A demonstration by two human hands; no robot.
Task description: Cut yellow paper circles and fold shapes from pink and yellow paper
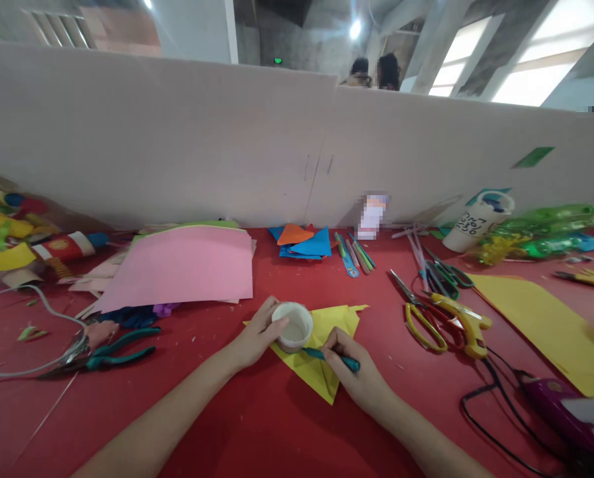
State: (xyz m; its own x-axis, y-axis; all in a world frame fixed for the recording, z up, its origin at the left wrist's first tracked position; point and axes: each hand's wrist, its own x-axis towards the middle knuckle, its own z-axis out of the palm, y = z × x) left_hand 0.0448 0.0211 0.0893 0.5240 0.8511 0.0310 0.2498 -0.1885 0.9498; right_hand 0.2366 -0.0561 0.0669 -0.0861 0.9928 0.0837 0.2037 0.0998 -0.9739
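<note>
Near the front of the red tabletop [377, 299], the left hand [254, 338] grips a small white round cup [292, 325] standing on yellow triangular paper [337, 320]. The right hand [359, 380] pinches a teal pen [315, 353] against the cup's base, apparently tracing around it, which calls for a firm hold on the cup.

Background: red table surface [277, 425] — uniform, no pattern. Centre of frame: yellow triangular paper piece [337, 320], plain; small white round cup [292, 326]; teal pen [313, 353]. Centre left: pink paper sheet [182, 265], plain. Lower left: teal-handled pliers [112, 352]. Right: yellow-handled scissors [416, 304], large yellow paper sheet [541, 318]. Upper right — white paper cup with black lettering [476, 229].
</note>
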